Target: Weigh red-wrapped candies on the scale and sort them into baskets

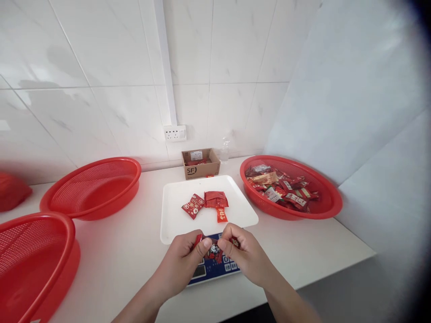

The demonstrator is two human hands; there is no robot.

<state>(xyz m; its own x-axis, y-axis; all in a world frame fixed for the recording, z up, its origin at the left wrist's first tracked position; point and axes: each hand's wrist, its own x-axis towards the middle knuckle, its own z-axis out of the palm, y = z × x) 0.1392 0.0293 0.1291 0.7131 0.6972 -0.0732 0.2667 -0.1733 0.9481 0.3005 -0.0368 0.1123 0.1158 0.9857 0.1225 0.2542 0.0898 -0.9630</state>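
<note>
Close together above the scale, my left hand [185,255] and my right hand [245,255] both pinch a small dark red packet [214,249] with printed lettering. My fingers hide much of it, and whether it is torn cannot be seen. Under my hands is the blue keypad of a digital scale [220,272]. Its white tray [182,231] carries a patterned red packet [193,206], a larger red packet [216,199] and a small orange-red packet [221,215].
A red basket [328,197] with a heap of mixed packets stands on the right. Two red baskets, one farther [133,190] and one nearer [72,237], are on the left. A cardboard box [202,170] and a clear bottle [224,149] stand by the tiled wall.
</note>
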